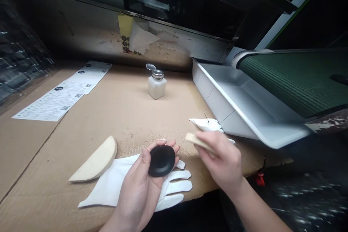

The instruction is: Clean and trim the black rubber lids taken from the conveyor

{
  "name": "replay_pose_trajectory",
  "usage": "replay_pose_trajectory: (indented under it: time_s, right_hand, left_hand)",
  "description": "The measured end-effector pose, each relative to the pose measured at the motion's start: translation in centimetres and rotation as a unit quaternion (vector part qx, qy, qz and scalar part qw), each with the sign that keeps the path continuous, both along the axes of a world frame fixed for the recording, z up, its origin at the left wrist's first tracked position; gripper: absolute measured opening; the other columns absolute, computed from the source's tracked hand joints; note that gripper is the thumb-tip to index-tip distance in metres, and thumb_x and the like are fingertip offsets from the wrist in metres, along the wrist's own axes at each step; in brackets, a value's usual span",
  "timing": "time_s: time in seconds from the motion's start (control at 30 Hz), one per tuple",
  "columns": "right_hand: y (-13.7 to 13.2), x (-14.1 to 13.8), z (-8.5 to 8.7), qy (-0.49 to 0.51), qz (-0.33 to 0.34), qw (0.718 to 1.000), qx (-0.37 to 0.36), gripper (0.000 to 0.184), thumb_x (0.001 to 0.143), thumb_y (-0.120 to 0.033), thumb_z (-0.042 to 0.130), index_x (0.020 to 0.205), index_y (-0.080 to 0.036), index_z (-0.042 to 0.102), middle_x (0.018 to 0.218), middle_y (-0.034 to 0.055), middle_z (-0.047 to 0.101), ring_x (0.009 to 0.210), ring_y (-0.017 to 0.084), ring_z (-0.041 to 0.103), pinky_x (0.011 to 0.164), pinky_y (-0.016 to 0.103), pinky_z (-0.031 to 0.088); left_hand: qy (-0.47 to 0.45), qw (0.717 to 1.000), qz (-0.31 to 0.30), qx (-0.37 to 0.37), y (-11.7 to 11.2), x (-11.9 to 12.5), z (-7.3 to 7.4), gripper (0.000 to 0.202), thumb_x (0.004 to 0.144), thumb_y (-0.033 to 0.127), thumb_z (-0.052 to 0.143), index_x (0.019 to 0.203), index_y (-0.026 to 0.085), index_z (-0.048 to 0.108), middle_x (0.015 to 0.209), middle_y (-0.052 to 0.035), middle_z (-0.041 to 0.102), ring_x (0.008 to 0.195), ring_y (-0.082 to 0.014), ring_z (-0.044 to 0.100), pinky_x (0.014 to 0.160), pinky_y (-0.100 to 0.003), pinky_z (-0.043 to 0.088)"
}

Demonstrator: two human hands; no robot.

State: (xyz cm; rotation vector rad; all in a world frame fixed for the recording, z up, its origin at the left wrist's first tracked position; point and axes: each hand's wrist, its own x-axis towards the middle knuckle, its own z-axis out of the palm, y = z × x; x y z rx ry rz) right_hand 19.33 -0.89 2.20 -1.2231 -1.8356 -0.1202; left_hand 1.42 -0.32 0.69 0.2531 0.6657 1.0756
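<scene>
In my left hand [141, 185] I hold a black, shallow, round dish-like part [162, 161], its hollow side up and the thumb along its edge. My right hand [221, 157], a little blurred, pinches a cream-coloured pad [199, 142] to the right of the black part, apart from it. Beneath my left hand lies a white glove [108, 188], fingers pointing right. A larger cream half-round pad [95, 161] rests partly on the glove's cuff. Another white glove [208, 124] lies beyond my right hand, partly hidden by it.
A square bottle [157, 87] with its metal lid flipped up stands mid-table on cardboard [122, 98]. Printed label sheets [58, 99] lie at left, near stacked clear plastic trays [19, 50]. At right are a grey bin [217, 98] and a green conveyor belt [296, 79].
</scene>
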Motion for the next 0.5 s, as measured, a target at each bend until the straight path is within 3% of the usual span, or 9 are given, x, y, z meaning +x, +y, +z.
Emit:
replay_pose_trajectory:
  time_s: [0.2,0.37,0.5]
  right_hand:
    - [-1.6,-1.9,-1.1,-0.047,0.032,0.998,-0.004,0.031,0.078,-0.004,0.057,0.105,-0.02,0.062,0.083,0.0039,0.065,0.075,0.014,0.058,0.066,0.027,0.05]
    - [-1.0,-2.8,-1.6,-0.105,0.066,0.992,-0.011,0.032,0.079,-0.007,0.058,0.108,-0.019,0.06,0.091,0.004,0.067,0.079,0.014,0.056,0.065,0.026,0.05]
    - [0.2,-2.7,-1.7,-0.089,0.086,0.992,-0.003,0.028,0.079,-0.009,0.059,0.105,-0.019,0.061,0.088,0.002,0.067,0.077,0.014,0.055,0.066,0.027,0.049]
  left_hand:
    - [0.003,1.0,-0.004,0.02,0.0,0.0,-0.4,0.032,0.087,0.038,0.045,0.102,0.015,0.063,0.111,-0.0139,0.065,0.115,-0.0292,0.051,0.097,-0.045,0.041]
    - [-0.004,0.999,-0.025,0.025,0.2,-0.1,-0.6,0.034,0.087,0.04,0.044,0.101,0.015,0.063,0.112,-0.0138,0.063,0.115,-0.0303,0.05,0.098,-0.045,0.039]
    - [0.02,1.0,-0.007,0.009,0.3,0.0,-0.2,0.029,0.084,0.037,0.051,0.097,0.015,0.065,0.106,-0.0114,0.065,0.109,-0.0278,0.054,0.094,-0.041,0.043]
